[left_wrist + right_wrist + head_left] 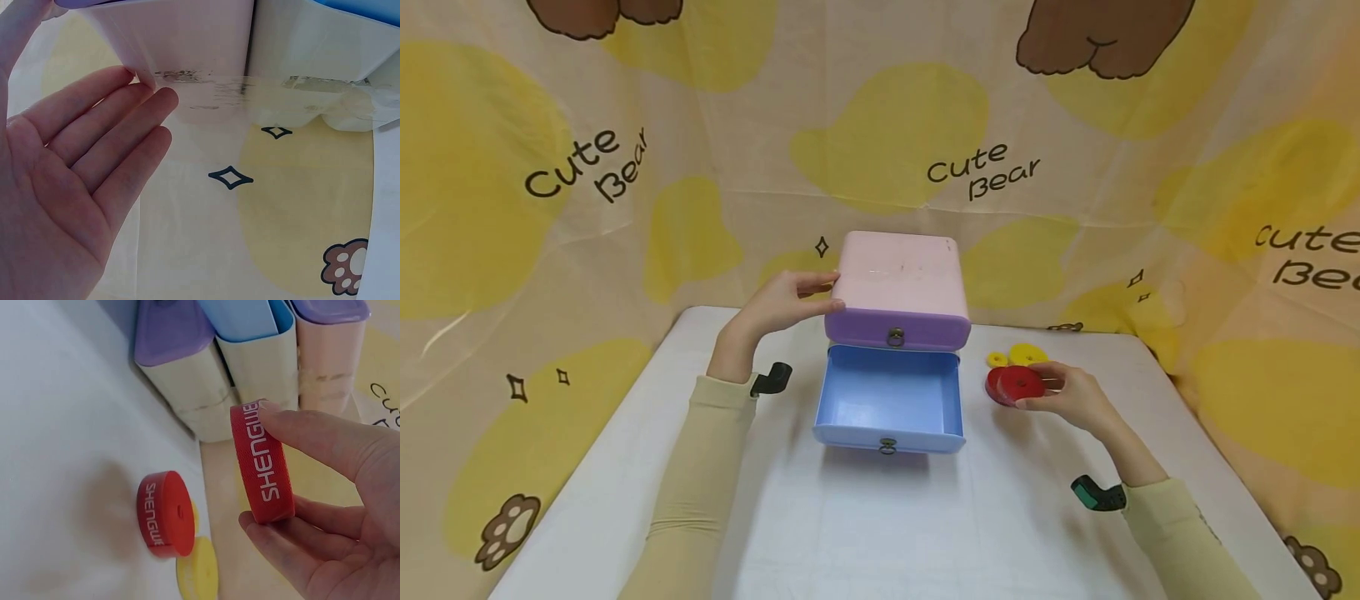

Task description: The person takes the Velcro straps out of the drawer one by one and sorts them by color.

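Note:
My left hand [778, 302] touches the left side of a small plastic drawer chest [898, 271], which has a pink top. In the left wrist view the fingers [122, 140] are nearly straight, with tips against the pink wall. Below the purple top drawer [861, 327], a light blue drawer [850, 437] stands pulled out. To the right of the chest, my right hand [1075, 398] pinches a red tape roll [261, 465] with white lettering between thumb and fingers, above the table. A second red roll [165, 515] rests on the table just beside it.
Two yellow rolls, one larger [1028, 355] and one smaller [997, 360], lie on the white table [880, 533] behind the red ones. Another purple drawer [172, 334] shows under the blue one. A patterned cloth [880, 125] hangs behind and at both sides.

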The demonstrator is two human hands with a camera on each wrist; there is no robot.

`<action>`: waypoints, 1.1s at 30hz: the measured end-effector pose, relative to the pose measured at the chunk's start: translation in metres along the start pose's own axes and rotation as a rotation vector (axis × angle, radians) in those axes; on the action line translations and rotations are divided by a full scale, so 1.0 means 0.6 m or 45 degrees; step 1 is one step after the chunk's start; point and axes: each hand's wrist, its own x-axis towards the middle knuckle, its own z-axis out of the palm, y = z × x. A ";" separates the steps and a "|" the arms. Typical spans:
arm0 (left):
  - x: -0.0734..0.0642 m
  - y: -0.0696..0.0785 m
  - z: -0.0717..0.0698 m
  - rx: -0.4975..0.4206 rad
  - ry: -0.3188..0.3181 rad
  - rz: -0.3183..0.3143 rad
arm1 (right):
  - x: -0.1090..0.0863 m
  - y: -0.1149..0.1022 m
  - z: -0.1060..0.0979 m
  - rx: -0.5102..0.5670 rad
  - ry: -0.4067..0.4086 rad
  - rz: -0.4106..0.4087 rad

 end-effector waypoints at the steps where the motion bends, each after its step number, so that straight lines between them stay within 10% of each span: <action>1: 0.000 0.001 0.000 -0.001 0.000 -0.001 | 0.001 0.003 -0.001 0.000 0.003 0.002; 33: 0.000 0.001 -0.001 -0.014 -0.005 0.002 | 0.032 0.087 -0.011 0.043 0.013 0.252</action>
